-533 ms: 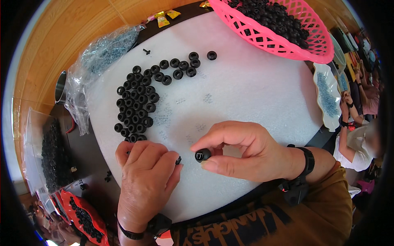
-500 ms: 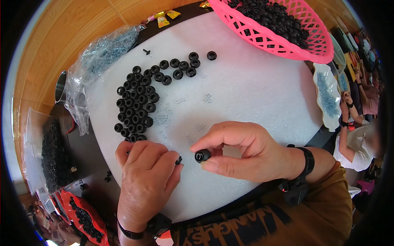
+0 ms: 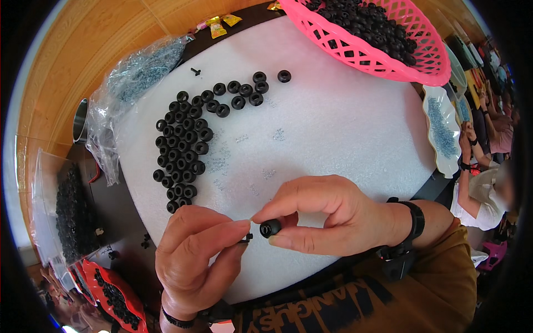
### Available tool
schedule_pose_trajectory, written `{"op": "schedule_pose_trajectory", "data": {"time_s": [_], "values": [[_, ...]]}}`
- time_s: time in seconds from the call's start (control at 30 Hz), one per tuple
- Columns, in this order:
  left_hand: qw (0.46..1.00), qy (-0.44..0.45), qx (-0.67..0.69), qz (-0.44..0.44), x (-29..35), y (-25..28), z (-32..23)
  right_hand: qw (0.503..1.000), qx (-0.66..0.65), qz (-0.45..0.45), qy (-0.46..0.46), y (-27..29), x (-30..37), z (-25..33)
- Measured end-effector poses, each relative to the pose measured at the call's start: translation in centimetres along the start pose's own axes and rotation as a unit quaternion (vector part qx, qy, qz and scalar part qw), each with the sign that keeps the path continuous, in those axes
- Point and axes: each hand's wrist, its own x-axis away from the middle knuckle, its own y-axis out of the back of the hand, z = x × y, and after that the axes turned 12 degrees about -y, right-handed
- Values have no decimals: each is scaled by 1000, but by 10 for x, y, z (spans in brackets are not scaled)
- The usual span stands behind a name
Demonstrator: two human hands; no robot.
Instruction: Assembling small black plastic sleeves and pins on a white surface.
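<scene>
My right hand pinches a hollow black barrel-shaped part between thumb and forefinger, its opening facing up and left. Some thin lines show inside that opening. Close by on the left, my left hand grips a small black pin-like piece, mostly hidden by the fingers. The two pieces are a short gap apart. Beyond my left hand, several similar black hollow parts lie clustered on the white foam sheet. Small clear bluish bits are scattered beside them.
A pink lattice basket of black parts stands at the far right, near a white scalloped dish of bluish bits. At left are a plastic bag, a clear bin and a red tray. Other people sit at right.
My left hand has moved back from the cluster and turned toward the right hand, bringing the pin-like piece nearer the barrel-shaped part. My right hand has shifted slightly lower.
</scene>
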Motion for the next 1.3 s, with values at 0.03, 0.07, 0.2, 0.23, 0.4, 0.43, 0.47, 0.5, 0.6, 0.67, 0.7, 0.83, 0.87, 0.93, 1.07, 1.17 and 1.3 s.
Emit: {"op": "schedule_pose_trajectory", "data": {"time_s": [0.03,0.07,0.2,0.23,0.4,0.43,0.47,0.5,0.6,0.67,0.7,0.83,0.87,0.93,1.07,1.17,1.3], "values": [[1000,0,0,0,0,-1,-1,1000,2,3,0,0,0,0],[1000,-1,1,0,0,-1,-1,1000,2,3,0,0,0,0],[1000,3,11,-12,2,-5,-3,1000,3,21,-3,1,-1,1],[1000,2,11,-12,2,-6,-3,1000,-5,26,-5,1,0,1],[1000,-6,-18,0,3,-7,-2,999,-4,28,-19,1,1,-1],[1000,-6,-18,0,4,-8,-1,999,-7,26,-18,1,1,-2],[1000,-8,-15,-3,4,-8,-1,999,-7,25,-18,1,1,-1],[1000,-8,-13,-6,4,-9,-1,999,-12,25,-29,0,1,0],[1000,-13,-17,-11,6,-11,-1,998,-25,27,-49,0,1,1],[1000,-7,-9,-6,3,-10,-4,997,-32,28,-58,-2,1,-1],[1000,-2,0,-1,2,-9,-5,997,-51,19,-59,-4,2,-3],[1000,-5,-20,9,1,-8,-5,991,-74,39,-105,0,2,3],[1000,-6,-19,5,1,-9,-5,991,-74,39,-105,0,2,3],[1000,-8,-17,0,2,-10,-4,985,-115,43,-123,-1,2,3],[1000,10,5,-28,6,-12,-2,977,-157,44,-134,-2,3,2],[999,15,15,-25,5,-11,-2,980,-136,56,-137,0,3,3],[997,38,56,-41,9,-13,-2,985,-126,42,-112,-5,4,0]]}}
